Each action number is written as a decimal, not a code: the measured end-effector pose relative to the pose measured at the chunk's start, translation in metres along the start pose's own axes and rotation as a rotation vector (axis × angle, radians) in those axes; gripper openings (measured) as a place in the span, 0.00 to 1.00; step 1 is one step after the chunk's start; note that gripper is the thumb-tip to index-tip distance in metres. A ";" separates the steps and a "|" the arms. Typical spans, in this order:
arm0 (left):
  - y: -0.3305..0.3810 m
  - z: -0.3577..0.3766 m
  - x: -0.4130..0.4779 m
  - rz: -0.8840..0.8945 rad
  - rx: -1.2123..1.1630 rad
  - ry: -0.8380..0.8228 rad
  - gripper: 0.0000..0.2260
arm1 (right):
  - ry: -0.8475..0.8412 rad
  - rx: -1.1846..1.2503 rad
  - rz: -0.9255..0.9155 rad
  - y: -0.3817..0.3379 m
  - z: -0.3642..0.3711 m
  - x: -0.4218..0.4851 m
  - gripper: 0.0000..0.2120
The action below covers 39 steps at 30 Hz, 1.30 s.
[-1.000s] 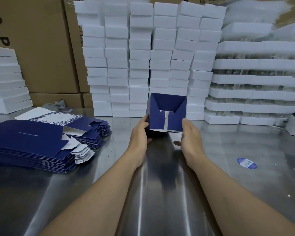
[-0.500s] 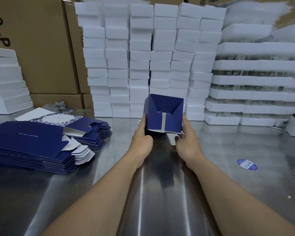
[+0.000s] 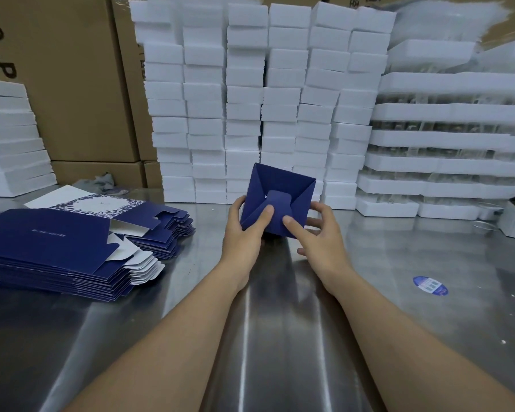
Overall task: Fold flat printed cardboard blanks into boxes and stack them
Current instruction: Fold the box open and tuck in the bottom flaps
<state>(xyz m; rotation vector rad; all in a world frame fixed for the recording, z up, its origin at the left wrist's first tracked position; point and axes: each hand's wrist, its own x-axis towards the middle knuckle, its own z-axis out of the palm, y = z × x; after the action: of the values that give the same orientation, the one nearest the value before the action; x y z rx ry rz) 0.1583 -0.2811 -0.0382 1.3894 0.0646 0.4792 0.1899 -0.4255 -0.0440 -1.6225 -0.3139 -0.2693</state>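
A dark blue cardboard box (image 3: 283, 185), half folded, is held just above the steel table (image 3: 280, 337) at the centre, its bottom end turned toward me. My left hand (image 3: 244, 233) grips its left side with the thumb pressing on the bottom flap. My right hand (image 3: 321, 236) holds the right side, its thumb also pressing on that flap. Two stacks of flat blue printed blanks lie on the table to the left, the nearer stack (image 3: 51, 251) in front of the farther stack (image 3: 158, 224).
White foam blocks (image 3: 265, 99) are piled in tall columns behind the box, with white foam trays (image 3: 446, 168) at the right and more white foam (image 3: 9, 138) at far left. Brown cartons (image 3: 66, 78) stand behind. A blue sticker (image 3: 430, 285) lies on the table at right.
The box has been tilted so its bottom faces me, and the open flaps with the white gap are now folded in. Both thumbs have moved onto the bottom flap.
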 end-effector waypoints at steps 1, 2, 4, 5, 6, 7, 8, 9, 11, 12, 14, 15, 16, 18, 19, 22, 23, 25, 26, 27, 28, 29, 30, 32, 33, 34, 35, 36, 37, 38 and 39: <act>0.001 0.000 0.000 -0.011 -0.039 0.011 0.29 | 0.010 -0.006 0.014 0.000 0.000 0.000 0.25; 0.003 -0.001 -0.001 -0.021 -0.079 0.029 0.28 | 0.021 -0.007 0.034 -0.001 0.001 0.001 0.24; 0.003 -0.001 -0.001 -0.039 -0.181 0.084 0.27 | 0.042 0.057 0.107 -0.005 0.008 0.002 0.24; 0.003 0.000 -0.001 -0.053 -0.240 0.109 0.27 | 0.058 0.149 0.173 -0.008 0.013 0.001 0.25; 0.003 0.002 -0.001 -0.069 -0.299 0.130 0.27 | 0.080 0.268 0.251 -0.012 0.020 0.000 0.26; 0.002 0.004 -0.002 -0.084 -0.351 0.147 0.27 | 0.105 0.385 0.326 -0.015 0.027 -0.001 0.27; 0.002 0.007 -0.003 -0.092 -0.391 0.161 0.26 | 0.120 0.485 0.383 -0.018 0.032 -0.002 0.26; 0.001 0.010 -0.004 -0.092 -0.414 0.174 0.25 | 0.115 0.555 0.419 -0.019 0.035 -0.004 0.24; 0.001 0.014 -0.006 -0.072 -0.429 0.200 0.23 | 0.055 0.587 0.447 -0.020 0.038 -0.011 0.19; 0.002 0.015 -0.006 -0.061 -0.431 0.212 0.23 | 0.018 0.559 0.444 -0.019 0.038 -0.012 0.19; 0.002 0.016 -0.006 -0.045 -0.423 0.218 0.22 | -0.018 0.483 0.414 -0.016 0.037 -0.013 0.17; 0.002 0.016 -0.006 -0.038 -0.413 0.214 0.23 | -0.013 0.455 0.392 -0.016 0.037 -0.012 0.15; 0.002 0.017 -0.006 -0.034 -0.400 0.211 0.23 | 0.004 0.427 0.369 -0.015 0.036 -0.011 0.12; 0.001 0.018 -0.007 -0.050 -0.376 0.217 0.24 | 0.066 0.350 0.324 -0.013 0.033 -0.008 0.07; 0.001 0.018 -0.008 -0.073 -0.368 0.220 0.23 | 0.093 0.323 0.304 -0.011 0.031 -0.007 0.05; 0.004 0.017 -0.009 -0.182 -0.298 0.125 0.15 | 0.135 0.333 0.277 -0.008 0.024 -0.005 0.04; 0.004 0.017 -0.010 -0.213 -0.252 0.079 0.13 | 0.140 0.352 0.278 -0.008 0.023 -0.005 0.04; 0.002 0.017 -0.012 -0.234 -0.174 0.021 0.13 | 0.148 0.387 0.284 -0.006 0.022 -0.006 0.05; 0.001 0.017 -0.012 -0.236 -0.157 0.010 0.13 | 0.149 0.402 0.288 -0.006 0.021 -0.007 0.05; 0.001 0.017 -0.012 -0.238 -0.156 0.008 0.13 | 0.147 0.414 0.293 -0.005 0.020 -0.008 0.06; 0.000 0.016 -0.011 -0.243 -0.170 0.008 0.13 | 0.136 0.424 0.298 -0.005 0.020 -0.008 0.07; 0.000 0.015 -0.011 -0.248 -0.191 0.006 0.13 | 0.112 0.433 0.305 -0.006 0.019 -0.009 0.08; 0.000 0.014 -0.011 -0.254 -0.216 0.003 0.13 | 0.077 0.441 0.314 -0.006 0.018 -0.009 0.09; 0.000 0.013 -0.010 -0.259 -0.264 0.000 0.14 | -0.010 0.451 0.332 -0.007 0.017 -0.010 0.10; 0.001 0.012 -0.011 -0.258 -0.276 -0.002 0.14 | -0.056 0.448 0.337 -0.007 0.016 -0.010 0.11; 0.002 0.012 -0.011 -0.255 -0.278 -0.005 0.14 | -0.101 0.441 0.340 -0.008 0.015 -0.010 0.10; 0.003 0.012 -0.012 -0.251 -0.277 -0.010 0.14 | -0.139 0.436 0.340 -0.007 0.015 -0.009 0.09; 0.004 0.011 -0.012 -0.248 -0.276 -0.017 0.14 | -0.163 0.438 0.337 -0.007 0.014 -0.009 0.08; 0.005 0.011 -0.013 -0.250 -0.277 -0.024 0.14 | -0.172 0.445 0.334 -0.007 0.013 -0.008 0.07; 0.005 0.011 -0.013 -0.256 -0.276 -0.029 0.14 | -0.167 0.456 0.332 -0.006 0.012 -0.008 0.07; 0.006 0.012 -0.014 -0.267 -0.276 -0.037 0.13 | -0.151 0.465 0.331 -0.006 0.012 -0.009 0.07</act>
<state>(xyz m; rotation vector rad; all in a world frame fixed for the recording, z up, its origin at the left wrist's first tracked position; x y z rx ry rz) 0.1479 -0.2963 -0.0335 1.0988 0.1466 0.2295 0.1795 -0.4134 -0.0421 -1.2098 -0.1988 0.1716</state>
